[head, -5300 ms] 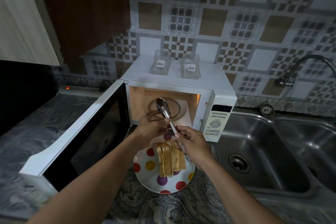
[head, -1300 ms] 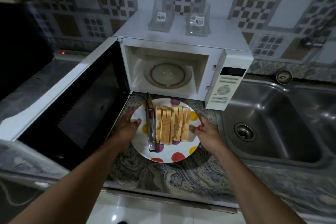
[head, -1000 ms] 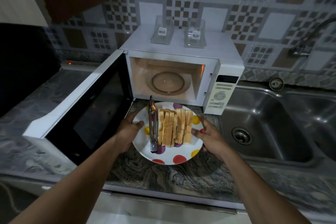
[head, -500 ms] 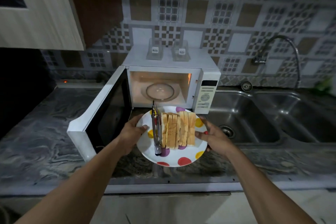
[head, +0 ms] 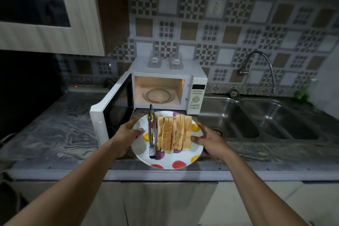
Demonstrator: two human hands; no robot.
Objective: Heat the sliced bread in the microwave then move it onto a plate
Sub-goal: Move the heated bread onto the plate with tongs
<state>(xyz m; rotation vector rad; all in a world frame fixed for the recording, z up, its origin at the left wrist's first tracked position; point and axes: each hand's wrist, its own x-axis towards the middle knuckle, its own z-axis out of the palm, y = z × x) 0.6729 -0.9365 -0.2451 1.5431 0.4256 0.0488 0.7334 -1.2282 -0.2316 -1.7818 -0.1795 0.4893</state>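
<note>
A white plate point(head: 165, 160) with coloured dots is held above the counter's front edge. Several slices of bread point(head: 174, 133) stand in a row on it, with metal tongs point(head: 151, 134) lying to their left. My left hand point(head: 126, 138) grips the plate's left rim, thumb on top. My right hand point(head: 208, 140) grips the right rim the same way. Behind the plate the white microwave point(head: 197, 86) stands with its door point(head: 111, 113) swung open to the left; its lit cavity holds only the glass turntable point(head: 159, 95).
A double steel sink point(head: 256, 123) with a tap point(head: 256, 62) lies to the right. Marbled counter point(head: 55, 126) stretches left of the microwave door. Two clear containers point(head: 165, 61) sit on the microwave. A wall cabinet point(head: 49, 9) hangs at upper left.
The tongs were laid on the plate beside the bread. Both hands took the plate by its rims, lifted it off the counter and drew it back from the microwave.
</note>
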